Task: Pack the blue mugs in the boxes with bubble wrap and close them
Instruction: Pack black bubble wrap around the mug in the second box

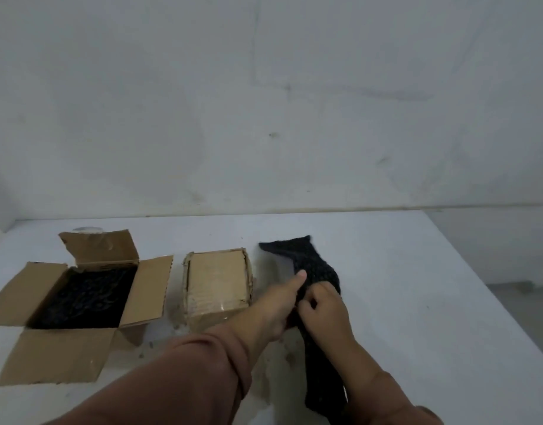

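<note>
A long strip of black bubble wrap lies on the white table, right of centre. My left hand presses and pinches its left edge with the thumb on top. My right hand grips the wrap from the right, fingers curled. Whatever is under the wrap is hidden; no blue mug shows. At the left stands an open cardboard box, its flaps spread, with black bubble wrap inside. A closed, taped cardboard box stands in the middle, just left of my hands.
A roll of tape peeks out behind the open box's back flap. A bare wall stands behind the table. The table's right edge runs diagonally from the far right toward me, with floor beyond.
</note>
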`<state>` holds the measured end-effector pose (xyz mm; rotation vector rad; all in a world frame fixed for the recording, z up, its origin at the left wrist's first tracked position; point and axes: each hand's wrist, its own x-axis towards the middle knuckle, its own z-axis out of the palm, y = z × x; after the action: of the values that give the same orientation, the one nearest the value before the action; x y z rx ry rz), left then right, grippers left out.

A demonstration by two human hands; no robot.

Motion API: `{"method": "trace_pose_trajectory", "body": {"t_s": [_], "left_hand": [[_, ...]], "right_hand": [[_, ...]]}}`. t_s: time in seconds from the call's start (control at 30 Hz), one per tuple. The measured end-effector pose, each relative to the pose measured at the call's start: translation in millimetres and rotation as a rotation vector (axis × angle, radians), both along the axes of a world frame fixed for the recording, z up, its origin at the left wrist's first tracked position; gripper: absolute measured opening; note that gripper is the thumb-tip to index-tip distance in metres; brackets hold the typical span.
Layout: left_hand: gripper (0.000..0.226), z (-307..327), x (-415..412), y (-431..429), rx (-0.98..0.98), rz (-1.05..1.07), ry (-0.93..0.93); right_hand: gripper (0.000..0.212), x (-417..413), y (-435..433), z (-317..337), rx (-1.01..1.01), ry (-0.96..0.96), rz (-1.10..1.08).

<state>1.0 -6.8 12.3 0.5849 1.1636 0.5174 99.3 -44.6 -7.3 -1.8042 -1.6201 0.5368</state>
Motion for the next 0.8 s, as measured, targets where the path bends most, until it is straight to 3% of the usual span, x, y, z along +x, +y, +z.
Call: {"method": "trace_pose_trajectory", "body": {"t_s": [0.07,0.13,0.23,0.3,0.37,0.47,0.63,0.73,0.8], "left_hand": [[0.035,18,-5,15,0.086,0.102,0.040],[0.046,38,-17,27,0.175,0.152,0.093],[0.027,77,-48,32,0.280,0.137,0.036],[0.022,102,-77,30,0.336,0.089,-0.007],[0.021,120,-109,27,0.397,0.071,-0.045],[0.017,138,-156,23,0.459,0.114,-0.001],[0.041,144,-235,18,0.625,0.359,0.224],[0.032,148,-273,11,0.782,0.411,0.350],[0.023,153,-297,6,0.866,0.411,0.340]], "right_hand": [[0.023,-5,3,16,0.123,0.051,0.061],[0.025,-8,9,34,0.224,0.139,0.059],[0.006,-9,22,64,0.291,0.279,-0.109],[0.017,-14,32,82,0.161,0.401,-0.217],[0.022,-26,40,99,-0.002,0.667,-0.169],[0.030,-59,45,120,0.012,0.868,-0.064],[0.030,-132,49,151,0.179,0.823,-0.005],[0.027,-167,50,163,0.191,0.731,0.034],[0.027,-191,49,170,0.196,0.705,0.057]]}}
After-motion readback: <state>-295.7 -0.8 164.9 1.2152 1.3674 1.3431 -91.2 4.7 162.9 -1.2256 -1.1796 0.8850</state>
